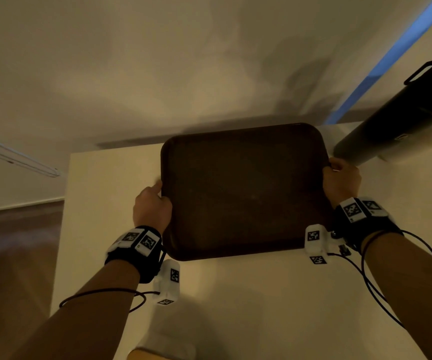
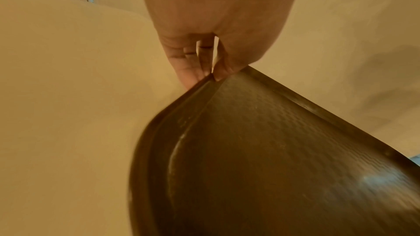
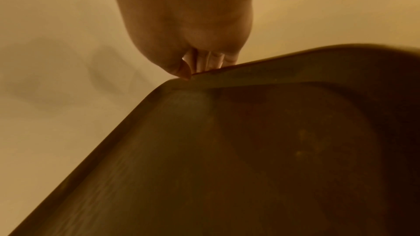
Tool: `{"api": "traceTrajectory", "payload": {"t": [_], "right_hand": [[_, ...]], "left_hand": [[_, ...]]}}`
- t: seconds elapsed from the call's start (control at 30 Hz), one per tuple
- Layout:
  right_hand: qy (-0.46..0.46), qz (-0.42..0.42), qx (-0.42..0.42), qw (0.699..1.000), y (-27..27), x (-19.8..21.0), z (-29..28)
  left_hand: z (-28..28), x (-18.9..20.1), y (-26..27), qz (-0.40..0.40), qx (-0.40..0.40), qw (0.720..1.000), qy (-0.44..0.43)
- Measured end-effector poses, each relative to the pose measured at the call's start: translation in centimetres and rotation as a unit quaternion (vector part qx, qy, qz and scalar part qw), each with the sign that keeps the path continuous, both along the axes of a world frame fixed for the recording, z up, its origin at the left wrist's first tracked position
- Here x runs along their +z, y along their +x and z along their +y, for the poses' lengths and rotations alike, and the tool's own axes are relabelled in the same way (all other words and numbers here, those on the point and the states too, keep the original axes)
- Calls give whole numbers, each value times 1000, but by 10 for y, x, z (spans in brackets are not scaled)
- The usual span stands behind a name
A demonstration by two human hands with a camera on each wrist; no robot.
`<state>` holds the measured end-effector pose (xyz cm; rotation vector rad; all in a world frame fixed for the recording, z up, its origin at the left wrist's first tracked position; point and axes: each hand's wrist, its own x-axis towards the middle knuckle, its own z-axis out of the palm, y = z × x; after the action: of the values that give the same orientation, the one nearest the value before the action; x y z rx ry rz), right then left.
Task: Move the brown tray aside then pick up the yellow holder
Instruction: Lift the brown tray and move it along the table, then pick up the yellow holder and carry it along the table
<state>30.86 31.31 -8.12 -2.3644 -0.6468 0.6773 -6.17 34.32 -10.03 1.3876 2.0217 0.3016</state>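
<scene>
A dark brown tray (image 1: 243,190) with rounded corners fills the middle of the head view, over the pale table (image 1: 248,302). My left hand (image 1: 155,201) grips its left rim and my right hand (image 1: 339,178) grips its right rim. In the left wrist view the tray (image 2: 261,159) is pinched at its edge between thumb and fingers of the left hand (image 2: 211,74). Through the right wrist camera, the right hand (image 3: 193,73) pinches the rim of the tray (image 3: 227,159) the same way. No yellow holder shows in any view.
A large dark cylindrical object (image 1: 401,118) lies at the table's far right, close to my right hand. A wall (image 1: 157,61) stands right behind the table. Brown floor (image 1: 15,255) lies left of the table. A blue strip (image 1: 391,55) runs up the wall at right.
</scene>
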Motion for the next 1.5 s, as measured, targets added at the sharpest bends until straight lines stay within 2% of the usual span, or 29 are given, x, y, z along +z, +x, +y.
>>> {"api": "traceTrajectory", "payload": {"t": [0.57, 0.8, 0.93, 1.03, 1.23, 1.37, 1.5], "right_hand": [[-2, 0, 26, 1000, -1, 1, -2], [69, -36, 55, 995, -30, 13, -45], [67, 13, 130, 989, -67, 22, -87], [44, 71, 234, 969, -101, 31, -120], [3, 175, 414, 893, -171, 38, -190], [-31, 246, 453, 856, -211, 23, -239], [-35, 271, 459, 846, -233, 12, -269]], "left_hand": [[0, 4, -7, -13, -9, 1000, -14], [-28, 27, -22, -7, 11, 1000, -27], [-65, 48, -30, -7, 23, 999, -33], [-100, 68, -42, -2, 19, 999, -45], [-191, 92, -87, -19, 42, 998, -40], [-260, 86, -112, -30, 88, 994, -60], [-317, 76, -119, -75, 156, 983, -65]]}}
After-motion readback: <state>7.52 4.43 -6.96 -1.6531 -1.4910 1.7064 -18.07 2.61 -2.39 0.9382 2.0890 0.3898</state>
